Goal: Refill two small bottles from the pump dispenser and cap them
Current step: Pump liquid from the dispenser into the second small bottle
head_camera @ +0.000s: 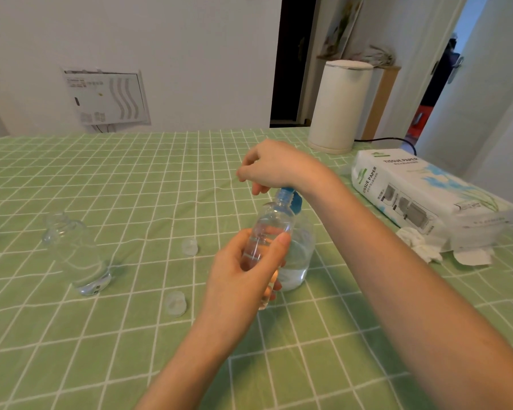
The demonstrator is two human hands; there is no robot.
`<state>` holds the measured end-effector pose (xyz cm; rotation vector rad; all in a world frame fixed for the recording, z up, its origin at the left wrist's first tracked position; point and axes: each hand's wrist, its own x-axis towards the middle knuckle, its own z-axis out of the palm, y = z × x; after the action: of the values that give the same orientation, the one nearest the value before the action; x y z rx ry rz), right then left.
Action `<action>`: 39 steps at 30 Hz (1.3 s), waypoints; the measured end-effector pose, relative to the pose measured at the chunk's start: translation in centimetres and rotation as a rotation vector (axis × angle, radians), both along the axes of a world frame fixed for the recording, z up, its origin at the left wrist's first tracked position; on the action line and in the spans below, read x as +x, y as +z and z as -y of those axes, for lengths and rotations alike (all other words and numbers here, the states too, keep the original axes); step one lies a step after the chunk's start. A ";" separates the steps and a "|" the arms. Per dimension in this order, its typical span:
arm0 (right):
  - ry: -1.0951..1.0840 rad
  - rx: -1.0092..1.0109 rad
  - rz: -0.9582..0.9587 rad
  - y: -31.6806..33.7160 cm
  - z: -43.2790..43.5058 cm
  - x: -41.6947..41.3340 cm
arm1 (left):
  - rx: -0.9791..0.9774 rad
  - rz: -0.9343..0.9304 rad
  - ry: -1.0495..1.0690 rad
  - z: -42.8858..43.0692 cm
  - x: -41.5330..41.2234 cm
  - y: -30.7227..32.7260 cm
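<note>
A person's left hand (243, 273) wraps its fingers (280, 244) round a small clear bottle (267, 229), tilted in front of the dispenser (298, 255) with its neck up against the blue pump (292, 199). The right hand (273, 165) rests on the pump, fingers curled; whether they grasp anything cannot be told. Left of the dispenser, on the green checked worktop (131, 173), are a second bottle (77, 253) and two loose caps (189, 246) (176, 303); a tissue pack (421, 190) lies to its right.
</note>
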<state>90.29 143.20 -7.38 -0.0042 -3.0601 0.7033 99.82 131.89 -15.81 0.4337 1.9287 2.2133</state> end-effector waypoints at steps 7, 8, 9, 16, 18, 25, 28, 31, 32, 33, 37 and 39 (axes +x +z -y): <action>-0.021 0.009 -0.052 1.4 -0.1 0.0 | 0.014 -0.018 0.003 -0.2 -0.2 0.3; -0.018 0.005 -0.040 1.4 0.0 0.0 | 0.013 -0.018 0.007 -0.2 -0.2 0.3; -0.018 0.002 -0.026 1.3 0.1 0.0 | 0.011 -0.019 0.010 -0.2 -0.2 0.3; -0.027 0.012 0.032 1.1 0.2 0.3 | 0.012 -0.007 0.020 -0.3 -0.1 0.4; -0.030 0.022 0.059 0.6 0.2 0.2 | 0.012 0.006 0.021 -0.3 0.0 0.3; -0.030 0.052 0.068 0.2 0.2 0.1 | 0.001 0.012 0.010 -0.1 0.0 0.1; -0.022 0.047 0.061 0.4 0.2 0.1 | -0.004 0.000 0.004 0.0 0.0 0.1; -0.014 0.058 0.051 1.1 0.1 0.1 | 0.013 0.002 0.004 -0.1 -0.1 0.4; -0.012 0.066 0.046 1.2 0.1 0.0 | 0.018 0.004 0.002 -0.2 -0.1 0.5; -0.009 0.071 0.043 1.4 0.0 0.0 | 0.016 0.003 0.001 -0.2 -0.1 0.6; -0.014 0.049 0.045 1.3 0.1 -0.1 | 0.014 -0.004 0.007 -0.3 -0.1 0.7; -0.019 0.041 0.051 1.2 0.2 -0.1 | 0.012 -0.009 0.009 -0.2 -0.1 0.6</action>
<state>90.15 143.03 -6.18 -0.0512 -3.1178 0.6495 99.73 132.07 -15.18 0.4381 1.9260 2.2338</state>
